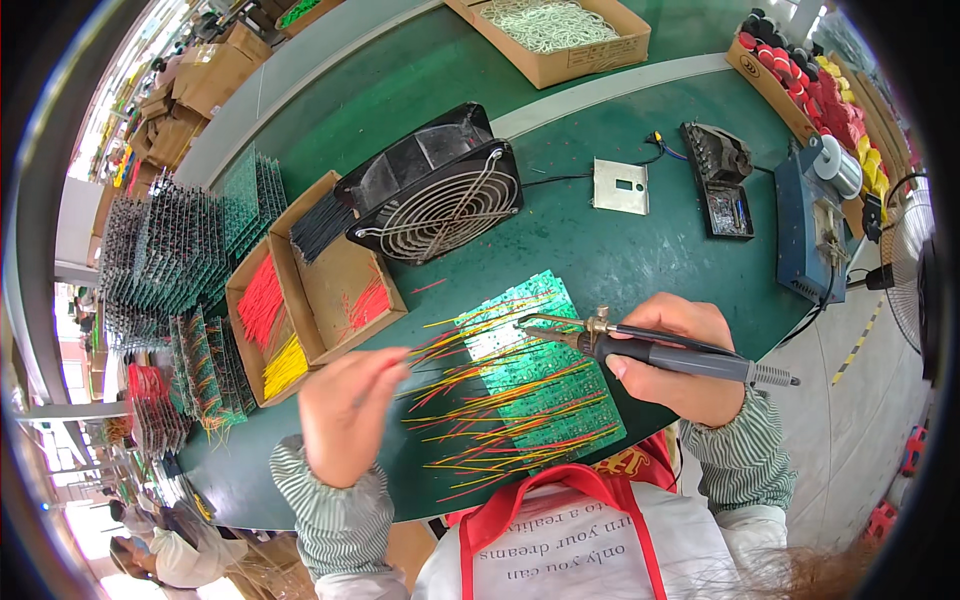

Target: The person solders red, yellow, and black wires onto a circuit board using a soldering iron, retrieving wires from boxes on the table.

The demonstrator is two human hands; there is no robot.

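Note:
A green circuit board panel (555,385) lies on the bench, with rows of red and yellow wires (490,408) sticking out to its left. My right hand (690,360) grips a soldering iron (670,358) with a metal solder-feed tube at its front. The iron's tip reaches over the upper part of the board. At the board's upper left, my left hand (345,410) is closed in a pinch and slightly blurred. A red wire end shows at its fingertips, running toward the board.
A cardboard box (318,340) holds red, yellow and black wires, beside a black fan (435,190). Stacked circuit boards (165,250) stand far left. A blue soldering station (808,230) with a solder reel (838,165) and an open black case (725,190) stand right.

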